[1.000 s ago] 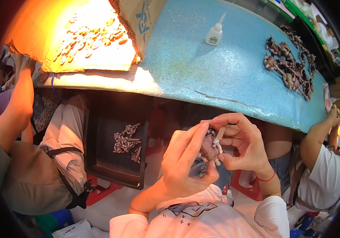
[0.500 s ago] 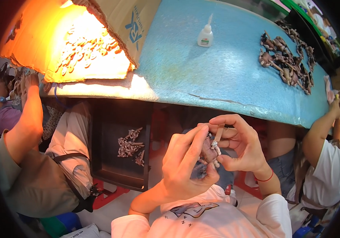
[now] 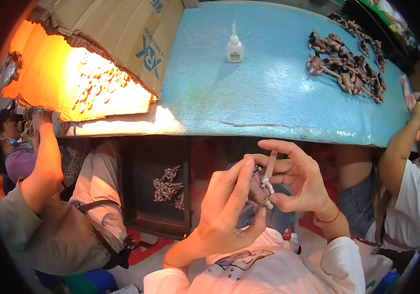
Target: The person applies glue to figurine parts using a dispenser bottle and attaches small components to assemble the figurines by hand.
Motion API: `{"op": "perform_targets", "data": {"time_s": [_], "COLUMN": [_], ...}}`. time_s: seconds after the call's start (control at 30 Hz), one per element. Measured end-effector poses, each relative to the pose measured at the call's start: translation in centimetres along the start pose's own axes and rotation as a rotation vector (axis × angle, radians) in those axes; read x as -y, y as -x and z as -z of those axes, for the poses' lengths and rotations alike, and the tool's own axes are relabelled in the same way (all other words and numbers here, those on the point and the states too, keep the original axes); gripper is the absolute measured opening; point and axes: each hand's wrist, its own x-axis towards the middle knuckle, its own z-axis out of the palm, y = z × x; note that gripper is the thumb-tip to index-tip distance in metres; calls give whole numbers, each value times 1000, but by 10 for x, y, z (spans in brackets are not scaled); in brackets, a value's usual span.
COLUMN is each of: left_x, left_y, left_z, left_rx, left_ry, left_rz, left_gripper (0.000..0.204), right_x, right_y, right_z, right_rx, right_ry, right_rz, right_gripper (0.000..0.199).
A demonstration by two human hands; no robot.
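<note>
Pinched between both hands, a small brown-and-white figurine piece (image 3: 260,188) sits at lower centre of the frame.
Left hand (image 3: 229,210) and right hand (image 3: 298,179) clasp it below the blue foam-topped table (image 3: 268,93); a white glue bottle (image 3: 235,46) stands at upper centre.

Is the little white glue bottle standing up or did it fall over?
Standing up. The glue bottle sits on its base on the blue table, with its pointed tip straight up.

**Colours on the bench**

I see a turquoise-blue foam tabletop (image 3: 268,98), speckled pale, and a white glue bottle (image 3: 235,48) with a green-and-red label. The cardboard box (image 3: 121,34) is tan with blue print, its lit underside glowing orange. The small figures (image 3: 347,63) are pinkish-brown and black. There is a red cord on my right wrist (image 3: 328,219).
</note>
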Motion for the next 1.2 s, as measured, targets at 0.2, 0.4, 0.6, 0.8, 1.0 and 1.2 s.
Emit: {"op": "perform_targets", "data": {"time_s": [0.2,0.4,0.6,0.8,1.0,1.2], "left_x": [0,2,8,10,11,6], "left_y": [-1,-2,-2,1,3,1], "left_z": [-2,-4,-3,-3,-2,-5], "left_rx": [-4,-21,-29,-31,-10,-81], "left_ry": [-50,-4,-25,83,222,288], "left_rz": [-31,-31,-28,32,74,69], "left_gripper": [64,66,63,65,62,64], "right_x": [1,-2,-4,-2,-5,-13], "right_y": [3,1,-2,-3,1,1], "right_z": [3,3,6,7,14,13], "right_rx": [5,4,18,24,69,128], "right_ry": [1,13,50,56,-128,-91], "right_rz": [5,22,42,53,143,256], "right_gripper": [76,75,78,83,84,85]}}
